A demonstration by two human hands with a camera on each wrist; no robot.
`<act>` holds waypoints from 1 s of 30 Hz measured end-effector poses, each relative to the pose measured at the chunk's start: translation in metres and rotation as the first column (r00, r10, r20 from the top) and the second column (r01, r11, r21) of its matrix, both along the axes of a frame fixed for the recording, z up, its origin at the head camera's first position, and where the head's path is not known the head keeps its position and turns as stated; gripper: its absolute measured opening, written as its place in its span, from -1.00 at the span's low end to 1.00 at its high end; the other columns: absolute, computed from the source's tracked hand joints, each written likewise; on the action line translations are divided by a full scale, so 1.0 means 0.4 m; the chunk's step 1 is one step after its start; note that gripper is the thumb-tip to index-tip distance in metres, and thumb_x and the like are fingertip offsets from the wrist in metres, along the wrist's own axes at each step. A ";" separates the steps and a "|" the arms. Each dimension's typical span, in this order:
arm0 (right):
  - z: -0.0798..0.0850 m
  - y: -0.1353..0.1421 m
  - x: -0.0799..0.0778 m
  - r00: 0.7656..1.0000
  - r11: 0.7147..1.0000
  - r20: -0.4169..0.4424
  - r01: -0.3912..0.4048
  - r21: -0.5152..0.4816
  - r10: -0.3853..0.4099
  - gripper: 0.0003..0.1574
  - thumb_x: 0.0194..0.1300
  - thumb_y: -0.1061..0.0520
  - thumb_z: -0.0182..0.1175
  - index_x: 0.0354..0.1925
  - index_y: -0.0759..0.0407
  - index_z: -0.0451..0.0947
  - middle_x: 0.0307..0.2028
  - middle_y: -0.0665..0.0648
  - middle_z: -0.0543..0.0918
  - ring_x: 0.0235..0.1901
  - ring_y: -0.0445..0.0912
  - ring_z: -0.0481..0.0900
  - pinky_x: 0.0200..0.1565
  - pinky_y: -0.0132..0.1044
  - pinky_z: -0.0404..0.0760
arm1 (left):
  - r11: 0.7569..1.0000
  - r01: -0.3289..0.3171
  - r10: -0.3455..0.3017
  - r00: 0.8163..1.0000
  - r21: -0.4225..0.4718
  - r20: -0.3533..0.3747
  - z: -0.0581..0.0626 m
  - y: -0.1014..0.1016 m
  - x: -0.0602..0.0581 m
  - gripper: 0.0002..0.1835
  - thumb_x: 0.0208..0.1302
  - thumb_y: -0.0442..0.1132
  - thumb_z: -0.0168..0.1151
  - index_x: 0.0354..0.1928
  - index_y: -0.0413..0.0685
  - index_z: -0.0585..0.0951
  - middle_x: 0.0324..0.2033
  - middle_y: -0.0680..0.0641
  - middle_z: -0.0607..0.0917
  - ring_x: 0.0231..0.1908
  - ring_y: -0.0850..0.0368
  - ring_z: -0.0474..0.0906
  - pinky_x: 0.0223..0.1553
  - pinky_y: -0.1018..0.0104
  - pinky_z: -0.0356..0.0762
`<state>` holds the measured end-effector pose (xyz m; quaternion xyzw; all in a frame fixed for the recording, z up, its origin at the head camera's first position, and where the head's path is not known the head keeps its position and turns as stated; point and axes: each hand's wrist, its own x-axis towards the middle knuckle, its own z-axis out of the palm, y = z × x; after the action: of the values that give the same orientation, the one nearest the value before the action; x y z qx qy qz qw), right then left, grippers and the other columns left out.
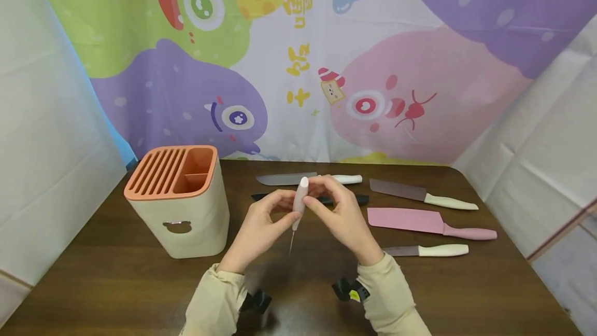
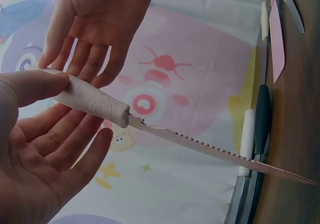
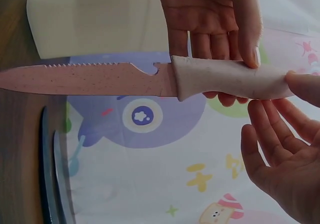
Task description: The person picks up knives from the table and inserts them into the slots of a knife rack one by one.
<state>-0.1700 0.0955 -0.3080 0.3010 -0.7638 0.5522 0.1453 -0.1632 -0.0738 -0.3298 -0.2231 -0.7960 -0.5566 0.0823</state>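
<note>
A knife (image 3: 110,79) with a pale pinkish handle and a pink blade hangs point-down over the table, held up by both hands. Small teeth and a notch run along one edge of its blade. My left hand (image 1: 263,224) pinches the handle between thumb and fingers. On the other side, my right hand (image 1: 342,217) pinches the same handle nearer its butt end. In the left wrist view, the handle (image 2: 95,99) lies between both thumbs and the fingers. Behind the hands, a black knife (image 1: 361,199) is partly hidden.
A cream knife block (image 1: 200,227) with an orange slotted top stands at the left. Across the back and right lie a white-handled knife (image 1: 284,178), a cream-handled knife (image 1: 450,201), a pink cleaver (image 1: 406,219) and a smaller cream-handled knife (image 1: 443,250). A cartoon curtain (image 1: 298,134) hangs behind the table.
</note>
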 end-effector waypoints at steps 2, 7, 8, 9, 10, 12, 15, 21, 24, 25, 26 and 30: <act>0.001 0.001 0.000 1.000 1.000 0.004 -0.006 -0.005 0.006 -0.69 0.14 0.38 0.17 -0.09 0.36 0.46 -0.28 0.21 0.55 -0.25 -0.07 0.52 -0.12 -0.14 0.53 | 1.000 -0.001 0.001 1.000 -0.002 0.007 -0.010 -0.001 -0.006 -0.71 0.15 -0.36 0.22 -0.05 -0.16 0.54 -0.24 -0.09 0.66 -0.21 0.10 0.57 -0.17 0.24 0.54; 0.003 0.003 0.000 1.000 1.000 0.011 -0.015 -0.008 0.015 -0.68 0.15 0.38 0.17 -0.08 0.36 0.46 -0.27 0.21 0.55 -0.26 -0.08 0.52 -0.12 -0.17 0.53 | 1.000 -0.003 0.003 1.000 0.010 -0.002 -0.044 -0.003 -0.029 -0.69 0.14 -0.27 0.26 -0.04 0.02 0.55 -0.25 0.03 0.65 -0.22 0.21 0.56 -0.17 0.25 0.55; 0.003 0.003 0.000 1.000 1.000 0.011 -0.016 -0.009 0.016 -0.68 0.15 0.38 0.16 -0.08 0.36 0.46 -0.27 0.21 0.55 -0.26 -0.08 0.52 -0.13 -0.20 0.53 | 1.000 -0.001 0.002 1.000 0.014 -0.010 -0.047 -0.002 -0.030 -0.69 0.14 -0.26 0.26 -0.04 0.03 0.55 -0.25 0.04 0.65 -0.22 0.22 0.56 -0.17 0.22 0.55; 0.003 0.002 0.000 1.000 1.000 0.009 -0.016 -0.010 0.016 -0.69 0.15 0.38 0.16 -0.08 0.37 0.46 -0.27 0.21 0.55 -0.26 -0.08 0.52 -0.14 -0.23 0.53 | 1.000 -0.001 0.001 1.000 0.016 -0.019 -0.049 -0.002 -0.031 -0.69 0.13 -0.25 0.26 -0.04 0.04 0.55 -0.25 0.04 0.65 -0.22 0.22 0.56 -0.17 0.21 0.55; 0.003 0.002 0.000 1.000 1.000 0.007 -0.016 -0.012 0.016 -0.69 0.15 0.38 0.16 -0.09 0.37 0.46 -0.27 0.21 0.55 -0.26 -0.08 0.52 -0.14 -0.24 0.53 | 1.000 -0.002 0.002 1.000 0.019 -0.027 -0.050 -0.001 -0.031 -0.69 0.13 -0.25 0.26 -0.04 0.05 0.55 -0.25 0.05 0.65 -0.23 0.23 0.56 -0.17 0.20 0.55; 0.003 0.001 0.001 1.000 1.000 0.003 -0.018 -0.011 0.018 -0.69 0.14 0.39 0.16 -0.09 0.38 0.46 -0.28 0.22 0.55 -0.27 -0.08 0.52 -0.15 -0.25 0.53 | 1.000 -0.009 0.010 0.999 0.018 -0.039 -0.051 0.000 -0.030 -0.69 0.13 -0.24 0.27 -0.05 0.05 0.56 -0.26 0.06 0.65 -0.23 0.23 0.56 -0.17 0.21 0.55; 0.003 -0.001 0.005 1.000 1.000 -0.005 -0.014 0.000 0.014 -0.70 0.15 0.38 0.16 -0.09 0.38 0.46 -0.29 0.21 0.54 -0.27 -0.08 0.52 -0.16 -0.24 0.54 | 1.000 -0.027 0.027 0.999 0.008 -0.045 -0.052 0.002 -0.027 -0.70 0.12 -0.22 0.27 -0.06 0.06 0.56 -0.27 0.07 0.65 -0.24 0.25 0.56 -0.19 0.27 0.55; 0.006 -0.002 0.009 1.000 1.000 -0.027 0.005 0.014 -0.004 -0.70 0.13 0.38 0.17 -0.11 0.37 0.48 -0.30 0.20 0.55 -0.27 -0.08 0.52 -0.18 -0.25 0.54 | 0.999 -0.033 0.033 0.997 0.000 -0.064 -0.048 0.001 -0.026 -0.70 0.11 -0.22 0.29 -0.06 0.04 0.57 -0.27 0.06 0.65 -0.25 0.24 0.57 -0.19 0.22 0.56; 0.008 0.000 0.009 1.000 1.000 -0.022 0.008 0.017 -0.008 -0.70 0.14 0.38 0.17 -0.10 0.36 0.48 -0.27 0.21 0.57 -0.26 -0.07 0.54 -0.16 -0.21 0.54 | 0.999 -0.036 0.035 0.997 -0.006 -0.074 -0.043 -0.005 -0.024 -0.70 0.11 -0.21 0.29 -0.06 0.06 0.57 -0.26 0.07 0.65 -0.24 0.24 0.56 -0.18 0.22 0.55; 0.009 0.001 0.009 1.000 1.000 -0.018 0.009 0.020 -0.009 -0.70 0.14 0.37 0.17 -0.10 0.35 0.48 -0.26 0.22 0.58 -0.26 -0.06 0.54 -0.15 -0.19 0.54 | 0.999 -0.040 0.039 0.996 -0.009 -0.078 -0.041 -0.007 -0.023 -0.69 0.12 -0.21 0.28 -0.06 0.06 0.57 -0.26 0.07 0.65 -0.24 0.25 0.56 -0.17 0.22 0.55; 0.010 0.002 0.009 1.000 1.000 -0.012 0.010 0.023 -0.010 -0.70 0.15 0.37 0.16 -0.09 0.35 0.47 -0.25 0.23 0.59 -0.25 -0.05 0.55 -0.14 -0.16 0.54 | 0.999 -0.044 0.043 0.996 -0.012 -0.081 -0.039 -0.010 -0.023 -0.69 0.12 -0.21 0.28 -0.05 0.07 0.57 -0.26 0.07 0.64 -0.24 0.25 0.56 -0.17 0.23 0.54; 0.015 0.005 0.010 1.000 0.999 0.009 0.015 0.036 -0.015 -0.70 0.18 0.35 0.14 -0.07 0.34 0.47 -0.23 0.28 0.60 -0.23 -0.02 0.56 -0.10 -0.09 0.52 | 0.996 -0.079 0.075 0.991 -0.035 -0.111 -0.032 -0.021 -0.021 -0.69 0.13 -0.22 0.28 -0.04 0.08 0.56 -0.25 0.08 0.64 -0.23 0.26 0.55 -0.16 0.27 0.52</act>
<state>-0.1659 0.0973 -0.3019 0.2951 -0.7764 0.5389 0.1405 -0.1716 -0.0824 -0.3427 -0.2240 -0.8090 -0.5243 0.1428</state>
